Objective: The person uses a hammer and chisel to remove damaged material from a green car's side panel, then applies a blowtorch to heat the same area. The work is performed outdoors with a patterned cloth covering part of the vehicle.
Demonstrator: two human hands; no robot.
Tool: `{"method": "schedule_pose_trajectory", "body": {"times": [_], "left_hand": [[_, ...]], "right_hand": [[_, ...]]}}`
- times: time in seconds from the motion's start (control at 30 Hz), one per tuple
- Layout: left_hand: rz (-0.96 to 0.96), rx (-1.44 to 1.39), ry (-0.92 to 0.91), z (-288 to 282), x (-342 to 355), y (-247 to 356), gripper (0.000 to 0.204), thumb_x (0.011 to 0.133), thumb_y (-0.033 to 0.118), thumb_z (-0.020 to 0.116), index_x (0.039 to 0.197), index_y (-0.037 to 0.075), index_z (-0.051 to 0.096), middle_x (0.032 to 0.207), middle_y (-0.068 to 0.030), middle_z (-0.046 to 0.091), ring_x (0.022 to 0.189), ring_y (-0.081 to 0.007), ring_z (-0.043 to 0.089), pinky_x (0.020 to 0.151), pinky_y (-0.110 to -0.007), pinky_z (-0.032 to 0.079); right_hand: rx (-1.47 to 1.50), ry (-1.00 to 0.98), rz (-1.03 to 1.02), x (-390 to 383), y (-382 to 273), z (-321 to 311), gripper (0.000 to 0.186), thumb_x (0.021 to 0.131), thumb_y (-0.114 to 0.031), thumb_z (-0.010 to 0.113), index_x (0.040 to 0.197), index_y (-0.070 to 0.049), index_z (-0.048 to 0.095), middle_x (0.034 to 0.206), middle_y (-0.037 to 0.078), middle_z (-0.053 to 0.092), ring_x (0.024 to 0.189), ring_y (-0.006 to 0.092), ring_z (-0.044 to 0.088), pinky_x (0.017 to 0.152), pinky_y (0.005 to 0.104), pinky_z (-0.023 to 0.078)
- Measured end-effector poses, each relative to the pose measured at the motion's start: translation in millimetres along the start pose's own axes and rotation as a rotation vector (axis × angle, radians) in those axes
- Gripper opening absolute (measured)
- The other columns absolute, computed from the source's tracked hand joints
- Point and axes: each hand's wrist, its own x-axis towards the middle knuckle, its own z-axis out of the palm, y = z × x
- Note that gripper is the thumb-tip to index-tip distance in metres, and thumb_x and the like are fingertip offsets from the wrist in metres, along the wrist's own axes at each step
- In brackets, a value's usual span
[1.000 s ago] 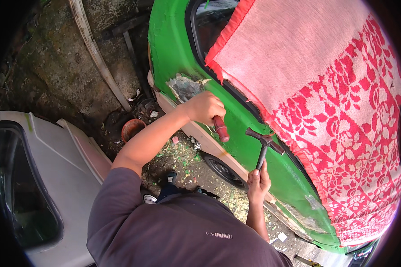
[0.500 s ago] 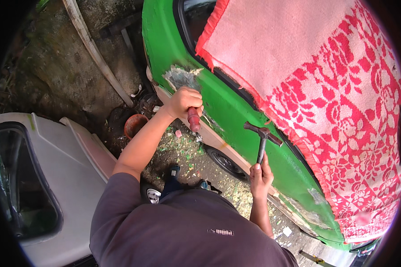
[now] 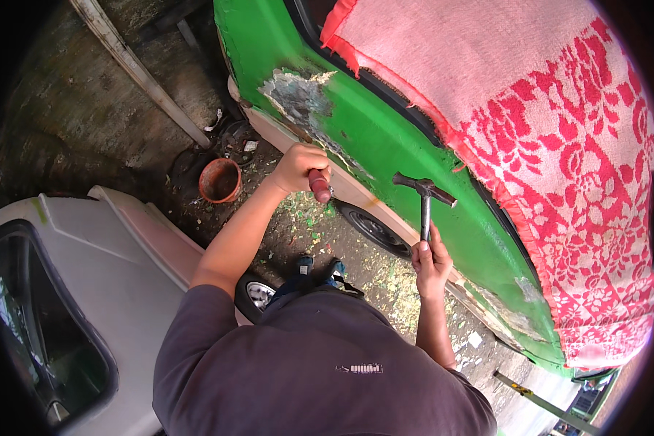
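My left hand (image 3: 299, 168) is closed round a tool with a red handle (image 3: 320, 186), whose far end is hidden behind the hand. It is beside the lower side of a green car (image 3: 461, 229), just below a scraped, bare patch (image 3: 298, 98) with flaking edges. My right hand (image 3: 431, 261) grips a hammer (image 3: 424, 212) by its dark shaft, head up, in front of the car's green panel. A red and pink patterned cloth (image 3: 530, 73) drapes over the car's windows and upper part.
A grey car (image 3: 94, 283) stands at my left. Behind it lie a long weathered beam (image 3: 138, 73), an orange bucket (image 3: 220, 180) and dark debris. A wheel (image 3: 374, 231) sits under the green car. Flakes litter the ground around my feet, and a yellow bar (image 3: 530, 396) lies at lower right.
My left hand with the red tool has moved left from where it was a second ago, uncovering more of the scraped patch. The hammer is slightly higher in the picture. The whole view has shifted somewhat.
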Motion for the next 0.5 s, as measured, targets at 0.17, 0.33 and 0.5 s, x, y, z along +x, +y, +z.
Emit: {"method": "schedule_pose_trajectory", "body": {"times": [0.17,0.33,0.5], "left_hand": [[-0.023,-0.019,-0.009,-2.7,-3.8,-18.4,0.030,0.064,0.009,0.071,0.055,0.003,0.043,0.053,-0.0089,0.045,0.050,-0.0227,0.051,0.047,-0.035,0.039],[-0.206,-0.332,0.285,1.5,-34.1,-46.3,0.033,0.073,0.003,0.061,0.057,0.001,0.033,0.052,-0.0058,0.034,0.049,-0.0163,0.031,0.047,-0.033,0.026],[-0.203,-0.521,0.311,28.8,-47.2,-48.2,0.032,0.074,0.005,0.058,0.056,0.000,0.033,0.052,-0.0051,0.035,0.049,-0.0151,0.032,0.048,-0.032,0.026]], "right_hand": [[-0.015,0.045,0.038,-11.3,-24.7,25.9,0.044,0.096,-0.005,0.052,0.138,0.003,0.043,0.073,-0.001,0.046,0.061,0.0057,0.041,0.054,0.0199,0.034],[-0.042,0.075,0.010,-17.5,-22.5,35.5,0.044,0.097,-0.008,0.051,0.139,0.000,0.043,0.068,0.002,0.051,0.050,0.0040,0.036,0.043,0.0175,0.028],[-0.024,0.165,0.094,-41.3,-9.9,47.1,0.044,0.096,-0.007,0.051,0.139,-0.001,0.043,0.066,0.000,0.047,0.049,0.0041,0.036,0.043,0.0170,0.028]]}}
